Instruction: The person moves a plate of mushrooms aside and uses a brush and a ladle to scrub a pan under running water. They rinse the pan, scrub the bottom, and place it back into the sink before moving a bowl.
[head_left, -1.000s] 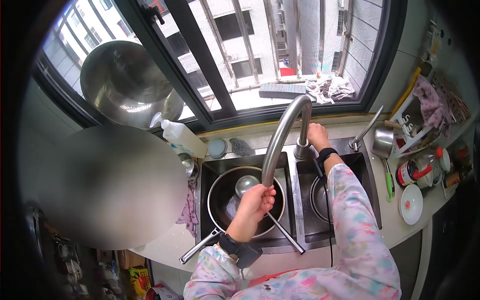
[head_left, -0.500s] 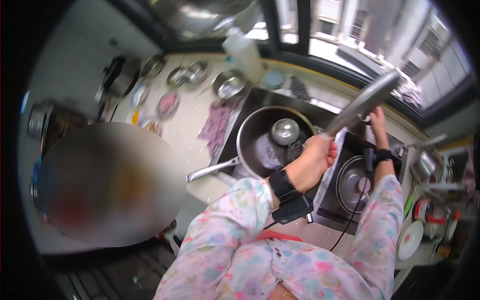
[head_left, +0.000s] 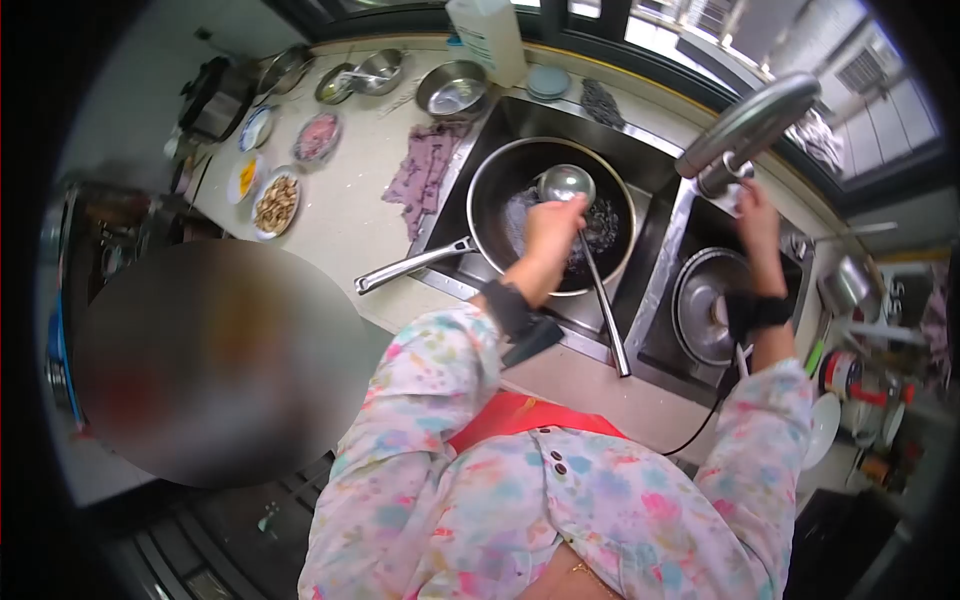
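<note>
My left hand (head_left: pixel 548 243) is over a dark wok (head_left: pixel 510 265) in the left sink basin, its fingers closed on a metal ladle (head_left: pixel 603 305) close to the bowl end. The ladle's long handle slants over the wok's near rim. Some water and bubbles show inside the wok. My right hand (head_left: pixel 762 235) is raised at the base of the metal faucet (head_left: pixel 750 125), its fingers closed at the small lever there. Below it, a metal pot lid (head_left: pixel 708 305) lies in the right basin.
Left of the sink are a purple cloth (head_left: pixel 422 175), a metal bowl (head_left: pixel 452 90), a plate of chopped food (head_left: pixel 276 203) and a pink-food bowl (head_left: pixel 317 137). A white jug (head_left: pixel 490 40) stands by the window. Jars and a white plate (head_left: pixel 822 430) are at the right.
My left hand has let go of the faucet spout, moved left and down, and taken hold of the ladle. My right hand stays by the faucet base. The view has shifted.
</note>
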